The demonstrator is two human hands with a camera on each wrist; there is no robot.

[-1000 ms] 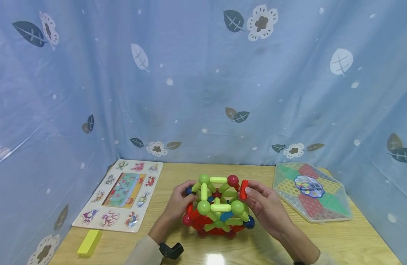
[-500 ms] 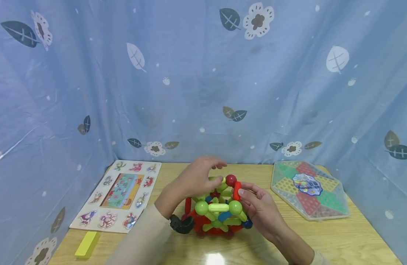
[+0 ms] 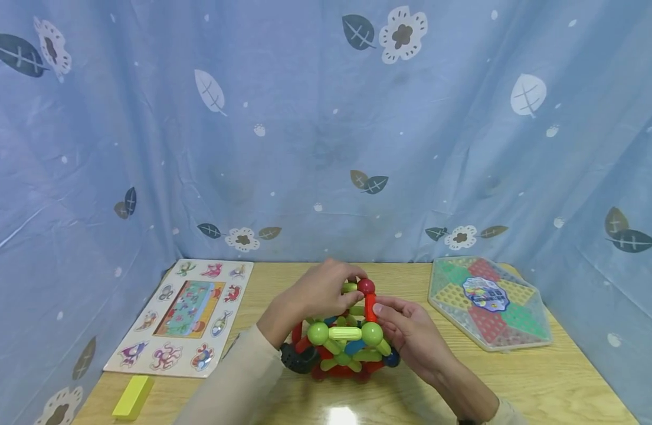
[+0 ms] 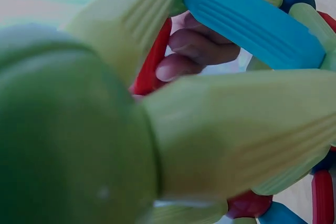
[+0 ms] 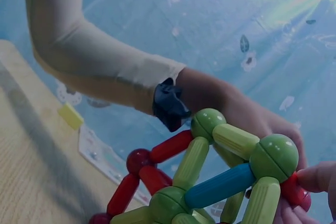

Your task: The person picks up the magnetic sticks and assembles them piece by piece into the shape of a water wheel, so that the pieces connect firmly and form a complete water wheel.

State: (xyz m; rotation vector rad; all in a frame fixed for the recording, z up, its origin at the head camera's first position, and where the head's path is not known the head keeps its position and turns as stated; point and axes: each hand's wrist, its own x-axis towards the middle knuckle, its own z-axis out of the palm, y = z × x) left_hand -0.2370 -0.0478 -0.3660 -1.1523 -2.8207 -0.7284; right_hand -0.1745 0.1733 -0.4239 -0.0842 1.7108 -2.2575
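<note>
A ball-and-rod toy frame of green, red and blue parts stands on the table. My left hand reaches over its top from the left, thumb and fingers gripping about the dark red ball at the upper back corner. On the right, my right hand pinches a red rod between thumb and fingers. That rod spans from the red ball to a green ball at the front. A blue rod and several light green rods show close up in the right wrist view. My left palm hides the frame's upper left.
A sea-animal puzzle board lies at the left, with a yellow block in front of it. A hexagonal board-game case lies at the right. Blue patterned curtain surrounds the wooden table.
My left hand has moved from the frame's left side up over its top to the red ball. The red rod in my right hand has moved left, into line between the red and green balls.
</note>
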